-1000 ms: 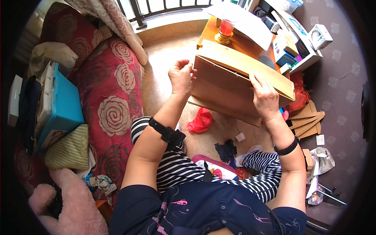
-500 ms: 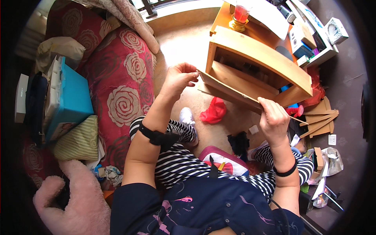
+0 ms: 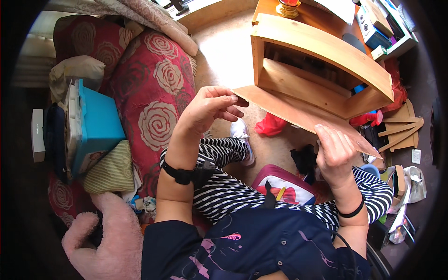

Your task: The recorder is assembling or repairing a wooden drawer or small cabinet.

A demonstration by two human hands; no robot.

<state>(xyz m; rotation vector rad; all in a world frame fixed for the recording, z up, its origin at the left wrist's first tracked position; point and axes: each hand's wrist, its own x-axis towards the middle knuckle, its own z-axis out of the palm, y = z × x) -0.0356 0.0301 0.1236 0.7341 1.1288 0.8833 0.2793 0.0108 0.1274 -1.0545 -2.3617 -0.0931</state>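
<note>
A thin wooden panel slants between my hands, its broad face turned up. My left hand pinches the panel's left corner between thumb and fingers. Farther right, my right hand grips the near long edge, fingers on top; its thumb is hidden. Just beyond the panel is a light wooden frame with a curved upper board and an open front. The panel's far edge runs close along the frame's lower board; whether they touch I cannot tell.
The frame stands against an orange-brown table. A red plastic bag and a maroon-edged bag lie on the floor by my legs. On the left are a red rose-patterned sofa and a blue box. Wooden slats lie at right.
The panel has tilted from nearly edge-on so that its broad face shows. Its far edge now sits closer to the frame. My whole view has shifted slightly.
</note>
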